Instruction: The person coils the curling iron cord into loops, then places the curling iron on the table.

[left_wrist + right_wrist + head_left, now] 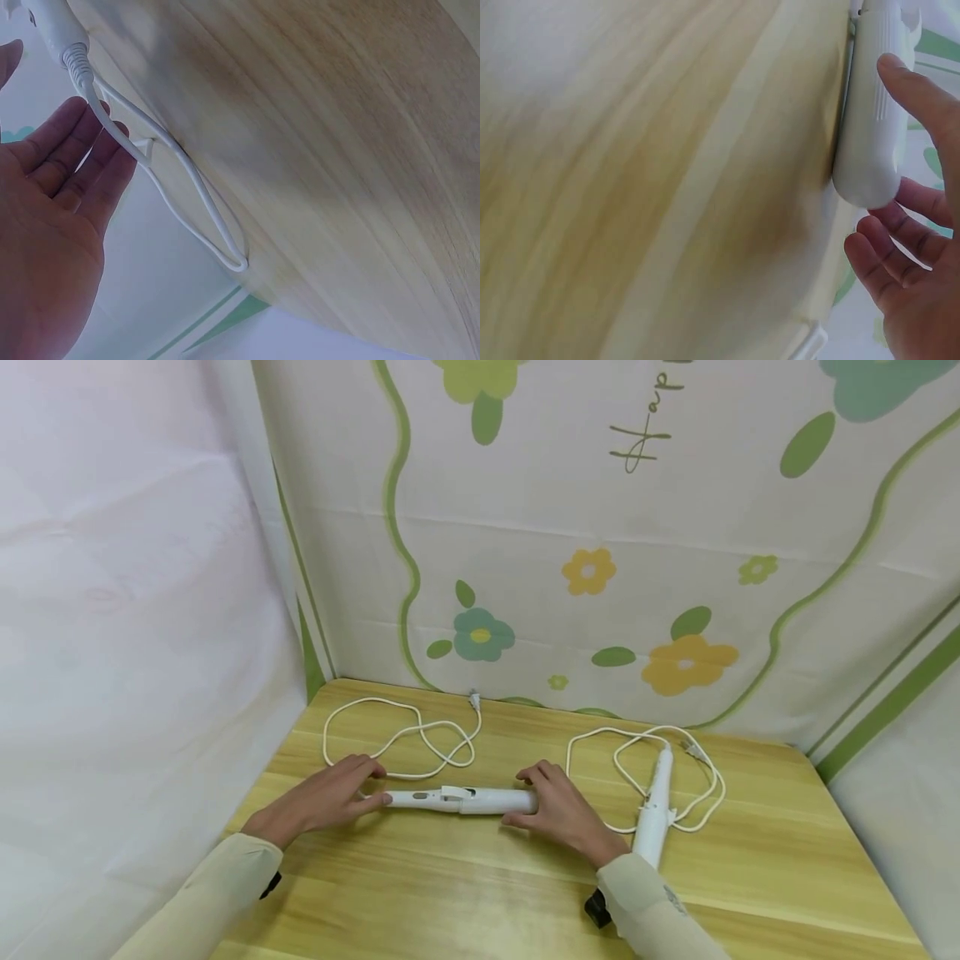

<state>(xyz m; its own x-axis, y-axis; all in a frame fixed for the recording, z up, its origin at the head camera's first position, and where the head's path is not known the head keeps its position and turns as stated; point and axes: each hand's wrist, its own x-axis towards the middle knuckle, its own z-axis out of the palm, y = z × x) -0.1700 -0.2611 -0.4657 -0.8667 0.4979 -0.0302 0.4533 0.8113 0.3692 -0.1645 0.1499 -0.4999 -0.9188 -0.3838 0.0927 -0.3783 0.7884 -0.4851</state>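
Note:
A white curling iron (480,801) lies crosswise on the wooden table, its handle to the left and its thick barrel to the right. Beside the handle's cord end is my left hand (333,797), fingers spread and relaxed; the thumb tip meets the handle in the head view. In the left wrist view, those fingers are by the white cord (112,131). My right hand (562,810) surrounds the barrel's rounded end loosely, with the thumb on one side and the fingers on the other. The right wrist view shows the barrel (870,142) between them, without a firm grip.
A second white curling iron (655,818) lies at the right, partly hidden by my right forearm, with its looped cord (720,777) around it. The first iron's cord (405,774) and plug (475,700) lie behind it. Patterned cloth (525,527) walls the table's back.

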